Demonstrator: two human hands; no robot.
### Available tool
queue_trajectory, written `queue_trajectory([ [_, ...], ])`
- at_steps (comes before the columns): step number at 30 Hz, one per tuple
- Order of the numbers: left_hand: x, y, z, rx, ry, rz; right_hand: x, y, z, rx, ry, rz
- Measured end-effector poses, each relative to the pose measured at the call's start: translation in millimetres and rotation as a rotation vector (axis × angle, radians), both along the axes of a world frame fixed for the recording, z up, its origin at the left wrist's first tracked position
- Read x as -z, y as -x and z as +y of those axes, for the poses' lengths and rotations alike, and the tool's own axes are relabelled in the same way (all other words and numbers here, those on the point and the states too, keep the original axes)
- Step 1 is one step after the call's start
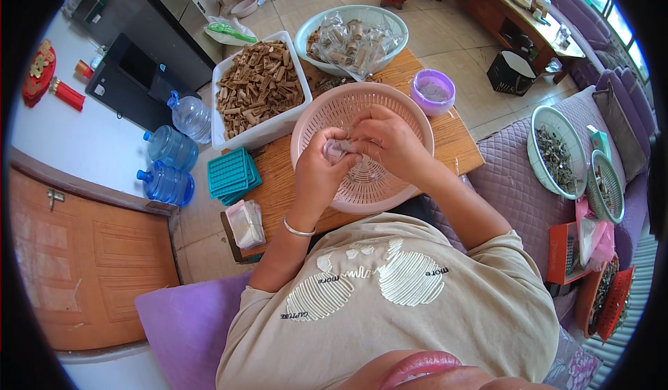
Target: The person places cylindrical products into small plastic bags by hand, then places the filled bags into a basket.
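Note:
Over the pink slotted basket, both of my hands are close together. My left hand, with a bangle at its wrist, is closed around a small, translucent whitish piece that looks like thin plastic or film. My right hand reaches in from the right with its fingers bent and pinched against the same piece. The fingers cover part of it, so its exact kind cannot be made out. Beneath my hands, a few thin, clear bits lie in the basket.
A white tub of brown, bark-like pieces stands left of the basket. Behind it sits a pale green basin with clear bags. A purple bowl is at the right; teal trays and a stack of clear packets are at the left.

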State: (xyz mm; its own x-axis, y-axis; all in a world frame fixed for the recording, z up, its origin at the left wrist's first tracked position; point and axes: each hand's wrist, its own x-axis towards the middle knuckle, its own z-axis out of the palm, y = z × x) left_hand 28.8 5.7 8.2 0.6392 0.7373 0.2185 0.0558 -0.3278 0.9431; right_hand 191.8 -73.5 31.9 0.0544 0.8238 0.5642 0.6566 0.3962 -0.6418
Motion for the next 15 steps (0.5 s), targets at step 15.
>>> queue_trajectory([
  [15,9.2,3.0,-2.8,0.144,0.251,-0.118,2.8,-1.0,-11.7,0.14,0.296,0.344],
])
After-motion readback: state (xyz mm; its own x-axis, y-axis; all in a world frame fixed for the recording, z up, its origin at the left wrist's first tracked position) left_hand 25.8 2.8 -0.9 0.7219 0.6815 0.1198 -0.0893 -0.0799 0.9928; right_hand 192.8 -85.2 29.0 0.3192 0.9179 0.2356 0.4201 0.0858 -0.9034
